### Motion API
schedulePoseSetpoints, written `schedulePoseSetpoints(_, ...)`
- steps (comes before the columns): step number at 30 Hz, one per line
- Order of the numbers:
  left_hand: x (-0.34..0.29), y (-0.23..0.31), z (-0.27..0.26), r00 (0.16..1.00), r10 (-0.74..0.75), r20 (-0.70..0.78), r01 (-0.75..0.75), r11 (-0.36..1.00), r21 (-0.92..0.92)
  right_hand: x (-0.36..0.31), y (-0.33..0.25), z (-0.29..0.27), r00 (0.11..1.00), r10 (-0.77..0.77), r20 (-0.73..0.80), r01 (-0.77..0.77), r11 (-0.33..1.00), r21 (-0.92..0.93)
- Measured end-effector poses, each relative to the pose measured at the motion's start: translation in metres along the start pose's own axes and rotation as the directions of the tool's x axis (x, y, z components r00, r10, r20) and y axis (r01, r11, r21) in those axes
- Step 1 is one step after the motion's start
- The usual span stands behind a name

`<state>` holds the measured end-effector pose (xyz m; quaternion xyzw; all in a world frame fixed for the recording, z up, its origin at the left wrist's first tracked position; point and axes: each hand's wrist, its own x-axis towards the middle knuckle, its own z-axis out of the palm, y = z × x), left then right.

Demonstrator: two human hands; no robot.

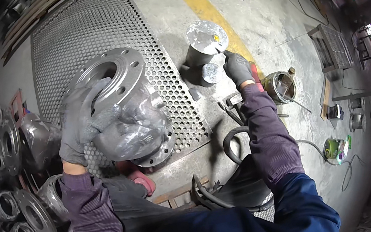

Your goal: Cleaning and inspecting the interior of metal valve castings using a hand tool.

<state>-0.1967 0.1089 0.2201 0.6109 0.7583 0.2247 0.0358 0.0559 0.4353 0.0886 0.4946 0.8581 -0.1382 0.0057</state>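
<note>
A grey flanged metal valve body (130, 125) stands in front of me on a perforated metal plate, one round flange with bolt holes facing up. My left hand (79, 120), in a grey glove, grips its left side, fingers over the upper flange's edge. Farther right, my gloved right hand (239, 69) is closed beside the rim of a metal cylinder (207, 37) with a flat, paint-smeared top. A small yellow piece (216, 38) lies on that top. Something red shows at the right hand's outer side; what its fingers hold is too hidden to make out.
Several similar metal castings (5, 205) and flanges are stacked at the left. The perforated plate (82, 35) reaches far ahead. A short round block (211, 73) sits by the cylinder. A hose (228, 145) curls near my legs. An open can (283, 86) stands right of my forearm.
</note>
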Motion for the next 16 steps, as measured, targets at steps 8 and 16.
schedulePoseSetpoints(8,-0.006,-0.012,0.012,1.0,0.005,-0.016,-0.004,0.998,0.059,0.018,0.016,0.003,0.948,0.04,0.315,-0.149,0.932,0.33)
schedulePoseSetpoints(16,0.0,-0.041,0.024,0.968,0.222,-0.114,-0.222,0.975,0.011,-0.145,-0.061,-0.029,0.92,-0.24,0.311,-0.155,0.505,0.849)
